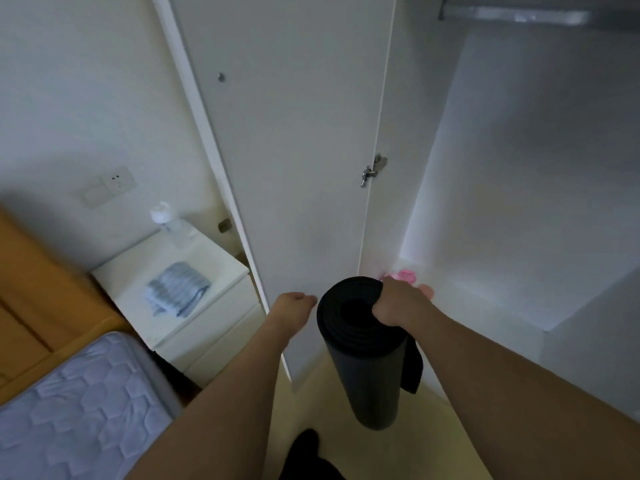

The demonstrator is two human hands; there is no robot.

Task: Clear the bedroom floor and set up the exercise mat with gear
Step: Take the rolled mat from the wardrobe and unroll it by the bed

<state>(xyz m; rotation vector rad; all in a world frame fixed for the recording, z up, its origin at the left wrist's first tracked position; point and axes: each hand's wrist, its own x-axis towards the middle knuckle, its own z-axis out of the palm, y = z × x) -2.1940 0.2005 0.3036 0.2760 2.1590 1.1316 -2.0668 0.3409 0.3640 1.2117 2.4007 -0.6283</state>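
The rolled black exercise mat (pixel 363 355) is held upright at the lower centre of the frame, in front of the open wardrobe. It is gripped only at its top rim by the right hand (pixel 398 303), whose fingers are curled into the hollow core. The left hand (pixel 294 303) is loosely curled beside the roll and holds nothing; whether it touches the wardrobe door (pixel 294 150) cannot be told.

The main risk is judged to be slipping: with 1 hand on the rim alone, the roll could slide down or begin to unroll, since a loose flap (pixel 414 370) already hangs at its right side. The lower end could also be knocked against the door edge when it is turned away.

A pink object (pixel 407 274) is seen inside the wardrobe, behind the right hand. At the left, a white nightstand (pixel 214 327) carries a folded striped cloth (pixel 178 292) and a clear bottle (pixel 169 223), and the bed mattress (pixel 79 403) fills the lower left, so little floor is left free there.
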